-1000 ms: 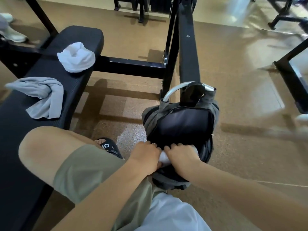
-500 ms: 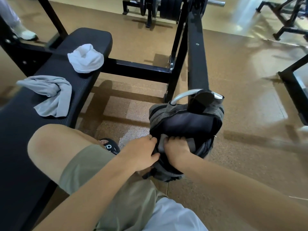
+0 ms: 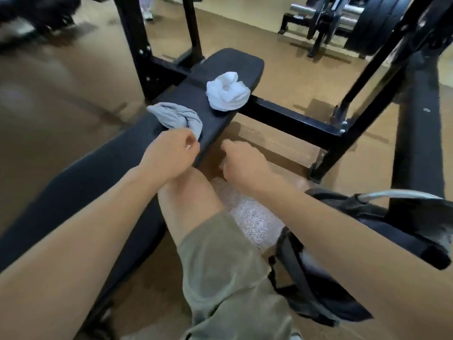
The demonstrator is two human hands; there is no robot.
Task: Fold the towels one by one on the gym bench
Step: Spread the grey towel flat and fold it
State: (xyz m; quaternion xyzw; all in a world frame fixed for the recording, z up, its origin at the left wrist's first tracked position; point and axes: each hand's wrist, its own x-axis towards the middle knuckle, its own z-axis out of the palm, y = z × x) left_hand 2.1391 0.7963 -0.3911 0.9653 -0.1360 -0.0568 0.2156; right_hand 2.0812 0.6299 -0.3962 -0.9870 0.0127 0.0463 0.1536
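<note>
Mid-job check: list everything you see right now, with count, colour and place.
grey towel: one, light grey, crumpled on the bench, nearer the person
white towel: one, white, bunched near the bench's far end
bench: one, black padded, running from lower left to centre
backpack: one, black and grey, on the floor at lower right
rack frame: black steel bars, behind and right of the bench
weight plates: black, count unclear, top right
floor: brown
left hand: one, fingers curled, at the grey towel's near edge
right hand: one, loosely closed, beside the bench edge, holding nothing visible
knee: one, bare, olive shorts below
</note>
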